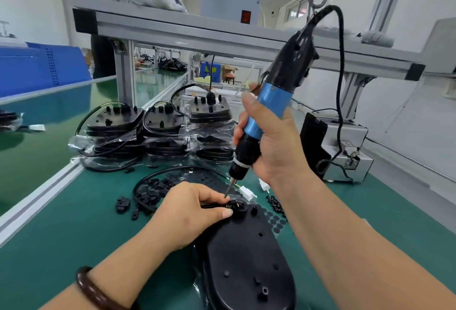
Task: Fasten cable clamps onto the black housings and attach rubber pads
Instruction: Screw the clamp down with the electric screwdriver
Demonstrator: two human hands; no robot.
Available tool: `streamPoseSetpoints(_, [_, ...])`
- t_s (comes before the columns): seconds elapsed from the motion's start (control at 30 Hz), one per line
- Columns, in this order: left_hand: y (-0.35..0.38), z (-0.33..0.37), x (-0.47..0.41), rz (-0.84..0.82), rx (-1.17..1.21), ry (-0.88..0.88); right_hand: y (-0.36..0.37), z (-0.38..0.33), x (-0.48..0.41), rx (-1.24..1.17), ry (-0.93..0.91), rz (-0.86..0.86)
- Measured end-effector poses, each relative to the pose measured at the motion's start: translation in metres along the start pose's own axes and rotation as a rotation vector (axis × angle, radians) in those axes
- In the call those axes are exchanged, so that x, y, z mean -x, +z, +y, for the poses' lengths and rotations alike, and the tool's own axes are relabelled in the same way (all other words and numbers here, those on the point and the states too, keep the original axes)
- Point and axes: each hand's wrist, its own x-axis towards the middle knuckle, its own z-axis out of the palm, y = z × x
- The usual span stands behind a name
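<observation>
Now, your right hand (271, 141) has a full, tight grip on the screwdriver (276, 97). Your left hand (190, 213) pinches the cable clamp (234, 204) at the 12 o'clock end of the black housing (244, 255), which lies on the worktop (61, 248) at 6 o'clock. The bit (230, 186) leans toward 1 o'clock. Because it leans, it could slip off the screw and poke your left hand, or the screw could go in crooked.

The desk (61, 248) is green. The housing (246, 255), loose clamps (150, 191) and rows of round pads (274, 220) are black. The screwdriver (271, 102) is blue and black, the connector (248, 192) white with possibly yellow-green wires, the crate (37, 67) blue, and the bracelet (93, 290) dark brown.
</observation>
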Motion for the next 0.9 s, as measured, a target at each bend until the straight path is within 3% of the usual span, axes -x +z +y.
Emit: streamPoseSetpoints(0.9, [-0.0018, 0.0022, 0.0021, -0.02, -0.029, 0.034, -0.0037, 0.0028, 0.007, 0.024, 0.021, -0.057])
